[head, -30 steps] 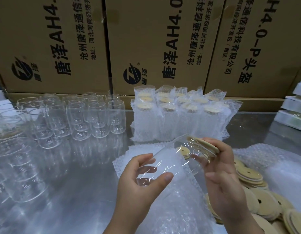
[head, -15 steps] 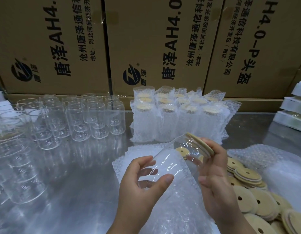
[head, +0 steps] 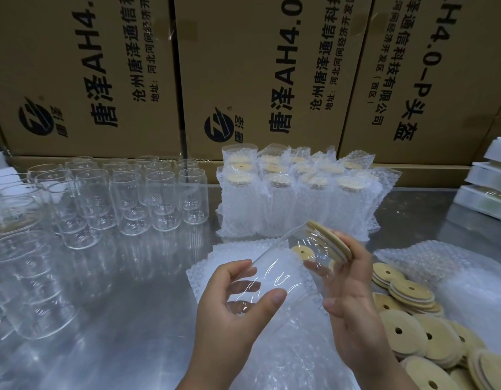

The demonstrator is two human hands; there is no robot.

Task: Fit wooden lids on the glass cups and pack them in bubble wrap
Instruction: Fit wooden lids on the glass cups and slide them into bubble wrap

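Glass cup is off the table, held tilted in both hands, mouth pointing up and to the right. Left hand grips the base end, thumb on the near side, fingers curled round the far side. Right hand wraps the mouth end, palm up against the wooden lid, which sits on the mouth; can't tell if it's fully seated. Cup hangs over a stack of bubble wrap sheets on the metal table. Loose lids are piled just right of the right hand, with a bubble wrap heap behind them. Bare cups stand in rows at left. Wrapped lidded cups are grouped centre-back, in front of the cardboard boxes.
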